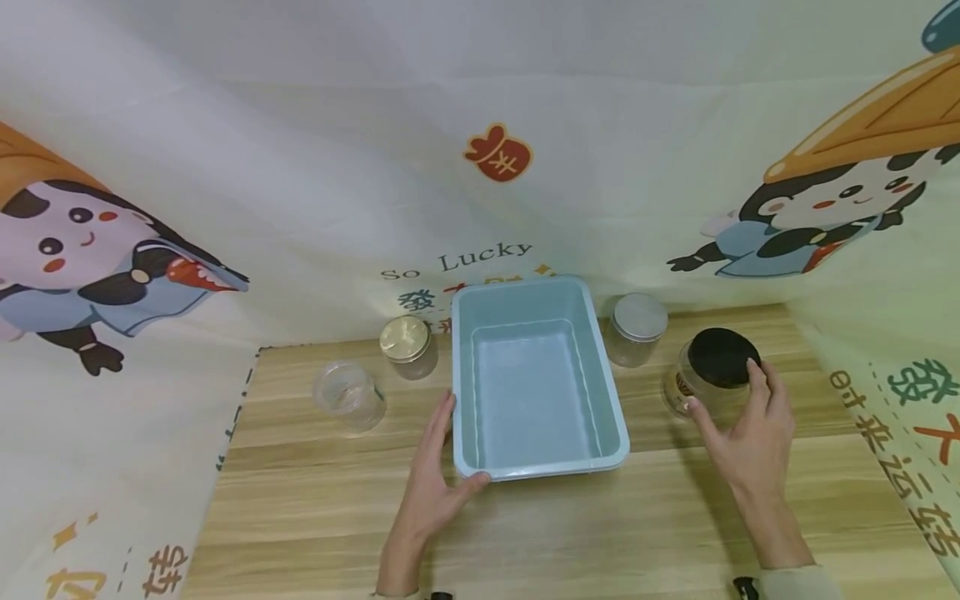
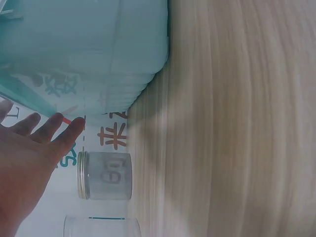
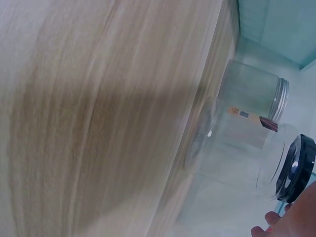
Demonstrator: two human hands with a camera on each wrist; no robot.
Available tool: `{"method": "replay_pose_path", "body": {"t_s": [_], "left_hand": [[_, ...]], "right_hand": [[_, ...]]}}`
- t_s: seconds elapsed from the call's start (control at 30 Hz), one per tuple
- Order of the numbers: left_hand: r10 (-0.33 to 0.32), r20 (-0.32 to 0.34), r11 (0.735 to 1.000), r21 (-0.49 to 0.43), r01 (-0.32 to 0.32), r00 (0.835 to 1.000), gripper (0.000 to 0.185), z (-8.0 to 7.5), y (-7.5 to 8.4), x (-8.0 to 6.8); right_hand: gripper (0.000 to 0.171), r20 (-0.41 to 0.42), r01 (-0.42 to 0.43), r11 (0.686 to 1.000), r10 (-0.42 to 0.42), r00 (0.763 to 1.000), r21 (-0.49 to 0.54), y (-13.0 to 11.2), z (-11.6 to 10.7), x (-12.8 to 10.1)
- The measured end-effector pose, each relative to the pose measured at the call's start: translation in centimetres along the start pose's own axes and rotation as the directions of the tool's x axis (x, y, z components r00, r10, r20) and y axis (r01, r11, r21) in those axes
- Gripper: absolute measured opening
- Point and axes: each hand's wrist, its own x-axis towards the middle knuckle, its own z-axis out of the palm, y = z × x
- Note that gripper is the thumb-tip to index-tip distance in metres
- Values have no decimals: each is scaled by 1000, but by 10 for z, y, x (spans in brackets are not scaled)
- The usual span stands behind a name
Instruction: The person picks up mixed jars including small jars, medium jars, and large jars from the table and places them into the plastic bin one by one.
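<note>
In the head view a pale blue plastic tub (image 1: 536, 472) sits in the middle of the table. My left hand (image 1: 427, 487) lies at its near left corner, fingers fairly straight along the left side and thumb at the front rim. The left wrist view shows those fingertips at the tub's upper edge. To the right, my right hand (image 1: 753, 442) holds a clear jar (image 1: 678, 387) with a black lid (image 1: 723, 357), thumb on its near left side and fingertips at the lid's right edge. The jar (image 3: 232, 158) stands upright in the right wrist view.
Left of the tub stand a clear jar with a gold lid (image 1: 405, 337) and a clear plastic container (image 1: 348, 396). A silver-lidded jar (image 1: 639, 317) is between the tub and the black-lidded jar. Printed cloth (image 1: 330, 192) encloses the wooden table (image 1: 570, 542) at the back and sides.
</note>
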Motion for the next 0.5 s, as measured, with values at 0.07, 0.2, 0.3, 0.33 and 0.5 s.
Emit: {"method": "replay_pose_path", "body": {"t_s": [0.07, 0.2, 0.3, 0.33, 0.5], "left_hand": [[0, 1, 1000, -5, 0, 1000, 105, 2, 0, 0], [-1, -1, 1000, -10, 1, 1000, 105, 3, -1, -2], [4, 1, 1000, -17, -4, 1000, 103, 4, -2, -1], [6, 2, 1000, -20, -6, 1000, 103, 4, -3, -1], [10, 7, 1000, -18, -10, 1000, 102, 5, -2, 0]], "right_hand": [[97, 9, -10, 1000, 10, 1000, 3, 0, 0, -1], [96, 7, -16, 1000, 15, 1000, 9, 0, 1, -1], [96, -3, -18, 1000, 18, 1000, 10, 0, 1, 0], [96, -1, -23, 1000, 23, 1000, 10, 0, 1, 0], [93, 9, -41, 999, 41, 999, 5, 1, 2, 1]]}}
